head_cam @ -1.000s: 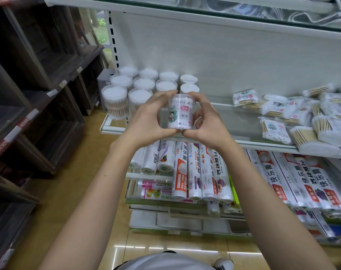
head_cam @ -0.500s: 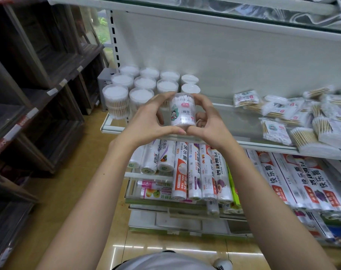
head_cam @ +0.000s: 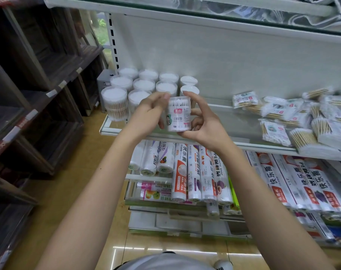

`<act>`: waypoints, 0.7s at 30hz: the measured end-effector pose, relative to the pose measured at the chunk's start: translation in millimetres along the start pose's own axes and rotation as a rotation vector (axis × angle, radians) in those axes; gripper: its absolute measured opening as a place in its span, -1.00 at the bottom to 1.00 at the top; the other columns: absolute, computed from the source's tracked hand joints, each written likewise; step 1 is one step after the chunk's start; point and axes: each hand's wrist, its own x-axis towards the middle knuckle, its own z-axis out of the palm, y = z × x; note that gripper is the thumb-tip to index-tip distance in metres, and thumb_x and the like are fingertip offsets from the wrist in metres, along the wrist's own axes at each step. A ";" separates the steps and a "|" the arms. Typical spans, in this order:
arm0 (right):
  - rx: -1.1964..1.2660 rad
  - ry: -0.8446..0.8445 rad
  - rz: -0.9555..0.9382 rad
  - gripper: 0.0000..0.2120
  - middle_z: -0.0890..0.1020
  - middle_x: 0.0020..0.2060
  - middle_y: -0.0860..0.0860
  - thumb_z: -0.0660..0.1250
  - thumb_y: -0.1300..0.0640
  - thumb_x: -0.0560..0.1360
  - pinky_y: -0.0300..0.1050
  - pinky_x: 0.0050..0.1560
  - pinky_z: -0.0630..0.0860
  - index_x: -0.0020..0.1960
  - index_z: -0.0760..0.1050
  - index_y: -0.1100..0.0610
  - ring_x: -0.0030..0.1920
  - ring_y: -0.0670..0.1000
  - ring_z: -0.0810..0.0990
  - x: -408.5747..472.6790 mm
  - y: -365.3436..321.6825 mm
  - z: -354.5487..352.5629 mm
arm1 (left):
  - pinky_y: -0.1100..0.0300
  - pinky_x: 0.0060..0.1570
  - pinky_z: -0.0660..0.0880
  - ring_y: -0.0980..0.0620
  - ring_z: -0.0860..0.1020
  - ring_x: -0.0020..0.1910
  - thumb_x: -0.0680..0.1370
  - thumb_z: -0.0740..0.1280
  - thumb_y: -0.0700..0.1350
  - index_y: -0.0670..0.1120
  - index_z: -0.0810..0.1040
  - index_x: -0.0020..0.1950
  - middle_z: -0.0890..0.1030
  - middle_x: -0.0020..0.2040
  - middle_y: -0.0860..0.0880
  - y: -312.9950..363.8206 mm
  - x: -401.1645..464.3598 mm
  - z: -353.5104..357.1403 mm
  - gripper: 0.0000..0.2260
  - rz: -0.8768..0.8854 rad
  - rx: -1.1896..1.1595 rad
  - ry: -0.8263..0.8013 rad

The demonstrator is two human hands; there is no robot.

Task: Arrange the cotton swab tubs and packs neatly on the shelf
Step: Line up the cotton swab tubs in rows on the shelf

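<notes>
Both my hands, left and right, grip one tub over the shelf edge; a careless set-down could topple neighbouring tubs.

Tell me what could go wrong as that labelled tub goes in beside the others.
The labelled tub is held only by fingertips of the left hand and right hand above the shelf edge; a slip could drop it to the floor. Setting it down could also nudge the tightly grouped tubs. The loose swab packs lie heaped and could slide.
</notes>
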 end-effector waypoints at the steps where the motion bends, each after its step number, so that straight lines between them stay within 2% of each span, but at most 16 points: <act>1: -0.004 -0.004 -0.005 -0.14 0.63 0.06 0.07 0.54 0.24 0.33 -0.14 -0.20 0.55 0.45 0.26 -0.30 -0.41 -0.03 0.49 0.5 0.5 0.9 | 0.29 -0.50 0.33 0.08 0.50 -0.47 0.69 0.12 0.12 -0.04 0.53 0.24 0.56 -0.38 0.00 1.3 0.7 2.3 -0.67 -0.009 -0.036 -0.009; 4: -0.015 -0.025 -0.010 -0.12 0.63 0.06 0.06 0.53 0.23 0.35 -0.10 -0.19 0.54 0.47 0.21 -0.31 -0.38 0.01 0.52 2.2 2.4 1.9 | 0.34 -0.52 0.32 0.07 0.48 -0.47 0.70 0.13 0.05 -0.20 0.53 0.15 0.52 -0.33 -0.11 2.4 1.5 5.9 -0.65 0.024 -0.065 0.014; 7: -0.041 -0.080 -0.003 -0.06 0.58 0.16 0.01 0.60 0.11 0.33 -0.11 -0.16 0.54 0.50 0.14 -0.28 -0.30 0.03 0.58 3.0 1.5 -1.0 | 0.38 -0.51 0.31 0.13 0.44 -0.49 0.70 0.16 0.00 -0.22 0.53 0.14 0.47 -0.36 -0.08 3.6 1.9 6.5 -0.69 0.050 -0.093 0.038; 10: -0.032 -0.122 -0.005 0.00 0.53 0.22 -0.03 0.62 -0.10 0.28 0.02 -0.01 0.58 0.51 0.08 -0.32 -0.08 0.01 0.62 3.2 -3.2 -2.9 | 0.34 -0.51 0.32 0.14 0.39 -0.50 0.70 0.16 -0.02 -0.22 0.54 0.15 0.44 -0.36 -0.06 2.9 2.0 8.3 -0.70 0.055 -0.162 0.063; 12: -0.011 -0.134 -0.013 -0.01 0.54 0.23 -0.09 0.61 -0.14 0.29 0.12 0.13 0.57 0.51 0.06 -0.33 0.10 0.03 0.62 3.2 -5.6 -3.3 | 0.31 -0.51 0.31 0.14 0.37 -0.49 0.70 0.15 -0.02 -0.22 0.55 0.14 0.43 -0.37 -0.03 2.4 2.0 9.7 -0.70 0.064 -0.205 0.084; 13: -0.008 -0.138 -0.014 -0.01 0.56 0.22 -0.10 0.60 -0.14 0.30 0.13 0.15 0.57 0.52 0.05 -0.33 0.12 0.02 0.62 3.4 -6.2 -3.2 | 0.31 -0.51 0.31 0.13 0.37 -0.49 0.70 0.15 -0.03 -0.22 0.55 0.14 0.43 -0.38 -0.01 2.7 1.9 10.3 -0.71 0.066 -0.223 0.089; 18: -0.009 -0.108 0.042 -0.05 0.68 0.11 -0.08 0.56 -0.15 0.36 -0.02 0.07 0.55 0.55 0.05 -0.21 0.00 -0.05 0.65 5.5 -0.6 -2.6 | 0.35 -0.48 0.34 0.15 0.39 -0.50 0.70 0.18 -0.04 -0.19 0.53 0.22 0.43 -0.39 -0.01 6.5 -0.4 10.4 -0.73 0.108 -0.214 0.088; 21: -0.016 -0.075 0.058 -0.12 0.68 0.08 -0.10 0.58 -0.12 0.34 -0.05 0.04 0.52 0.51 0.16 -0.13 0.00 -0.08 0.63 8.4 4.7 -0.7 | 0.36 -0.45 0.36 0.16 0.40 -0.48 0.69 0.19 -0.04 -0.16 0.52 0.27 0.46 -0.41 0.07 6.5 -1.1 7.6 -0.74 0.144 -0.171 0.059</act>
